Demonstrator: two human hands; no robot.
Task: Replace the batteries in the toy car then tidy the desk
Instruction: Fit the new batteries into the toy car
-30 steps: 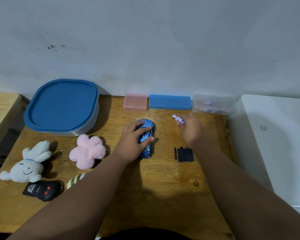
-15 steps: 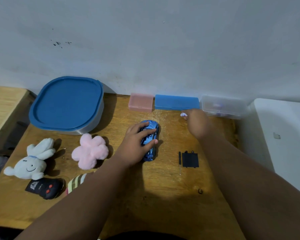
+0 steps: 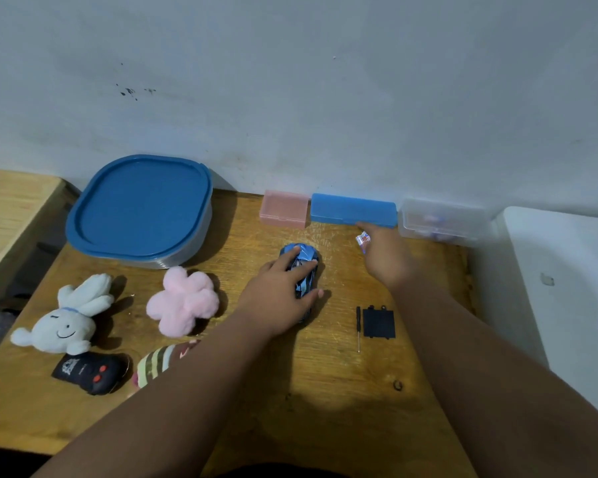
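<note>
**Light, glossy car: hold it by the flanks**

The left hand's fingers (image 3: 285, 258) curl over the toy car (image 3: 306, 253), pinning it mid-desk (image 3: 325, 391). The right hand (image 3: 385, 260) pinches a battery (image 3: 363, 240), its forefinger reaching the blue case (image 3: 353, 208). The car looks light, rigid and probably slippery, so grip across its sides. The battery is small, hard and apt to roll.

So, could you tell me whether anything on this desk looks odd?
Only the black cover panel: it lies loose beside the screwdriver, apart from the toy car that the left hand holds. The right hand holds a small wrapped item. Nothing looks spilled or damaged.
</note>
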